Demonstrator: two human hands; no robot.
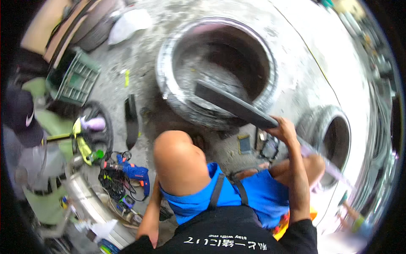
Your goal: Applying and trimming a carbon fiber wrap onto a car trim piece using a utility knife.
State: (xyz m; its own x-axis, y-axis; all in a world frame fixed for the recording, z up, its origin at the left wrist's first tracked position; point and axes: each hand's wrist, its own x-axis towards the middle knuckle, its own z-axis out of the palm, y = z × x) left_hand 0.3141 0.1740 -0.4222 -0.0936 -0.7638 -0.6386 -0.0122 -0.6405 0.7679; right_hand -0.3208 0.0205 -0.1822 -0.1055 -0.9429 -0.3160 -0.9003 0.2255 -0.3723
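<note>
My right hand (281, 129) grips the near end of a long dark grey flat bar (234, 106), which slants over the opening of a large grey ring (167, 72) on the concrete floor. My left forearm (150, 220) runs up beside my bare left knee (177, 156); that hand is hidden behind the leg. Below the ring lie a small grey rectangular piece (244, 144) and some dark small items. A smaller grey ring (313, 118) is at the right.
At left are a green crate (76, 76), tyres (91, 27), a white bag (129, 25), a black strip (130, 120), a yellow-green tool (80, 137), a blue drill (133, 171) with tangled cords and a curved metal piece (86, 199). Long coiled material (378, 127) lines the right.
</note>
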